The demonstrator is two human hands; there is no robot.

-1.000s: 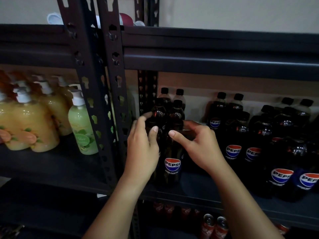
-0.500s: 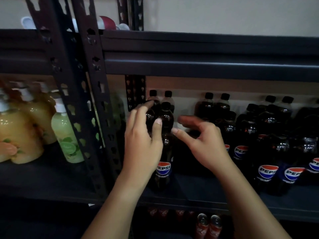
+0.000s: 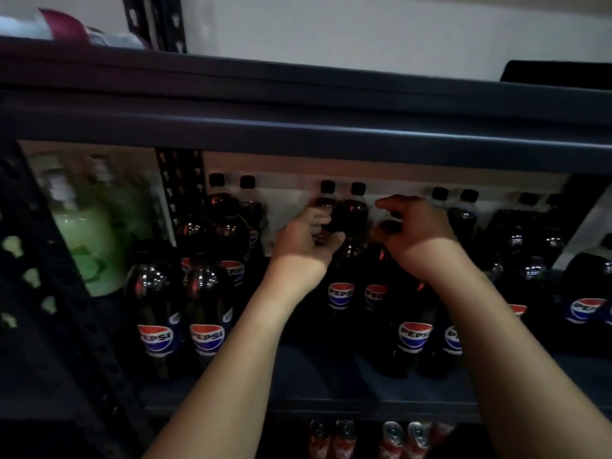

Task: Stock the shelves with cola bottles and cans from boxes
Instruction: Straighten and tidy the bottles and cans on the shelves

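Dark cola bottles with black caps and Pepsi labels stand in groups on a black metal shelf (image 3: pixel 331 376). Both my arms reach in to the middle group. My left hand (image 3: pixel 304 246) curls its fingers round the upper part of a back-row cola bottle (image 3: pixel 327 193). My right hand (image 3: pixel 417 233) is just to the right, thumb and fingers curled round the dark top of another cola bottle (image 3: pixel 392 225). A separate bottle group (image 3: pixel 205 293) stands to the left. Red cans (image 3: pixel 394 438) show on the shelf below.
A perforated black upright (image 3: pixel 49 293) divides off the left bay, where a green soap bottle (image 3: pixel 89 246) stands. The upper shelf beam (image 3: pixel 298 127) hangs low over the bottle caps. More cola bottles (image 3: pixel 530 276) fill the right side.
Both hands have left the leftmost bottle group and moved right and deeper to the middle group. The view has swung right and the soap bottles have slid towards the left edge.
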